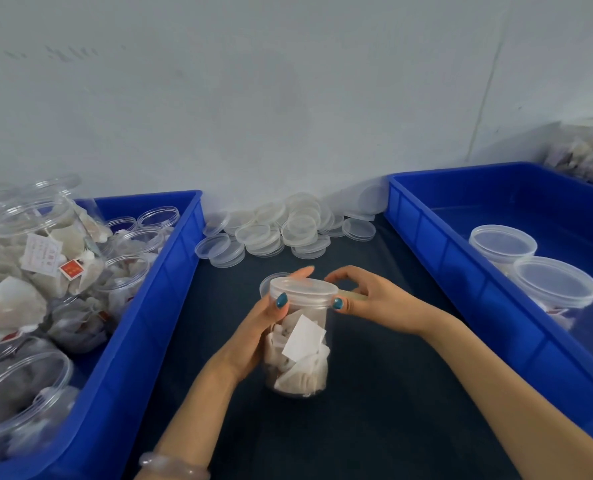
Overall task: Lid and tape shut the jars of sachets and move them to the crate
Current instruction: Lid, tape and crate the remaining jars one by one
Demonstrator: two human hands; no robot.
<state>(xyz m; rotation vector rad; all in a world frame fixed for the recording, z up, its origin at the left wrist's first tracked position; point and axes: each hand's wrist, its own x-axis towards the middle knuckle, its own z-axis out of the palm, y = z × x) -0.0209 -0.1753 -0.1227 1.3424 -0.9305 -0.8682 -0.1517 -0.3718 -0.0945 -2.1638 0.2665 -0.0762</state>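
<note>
Lidded jar (pixel 298 344) of sachets at lower centre of the frame.
We see the left hand (pixel 269 329) gripping the jar's side and the right hand (pixel 369 297) pinching its lid (pixel 303 287) rim; blue crate (pixel 426 223) at right.

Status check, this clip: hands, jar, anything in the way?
Left hand grips jar, upright. Right hand pinches lid rim; tan strip there, likely tape. Nothing between jar and right crate.

A pale scuffed wall (pixel 288 98) rises behind the dark table (pixel 374 393).
</note>
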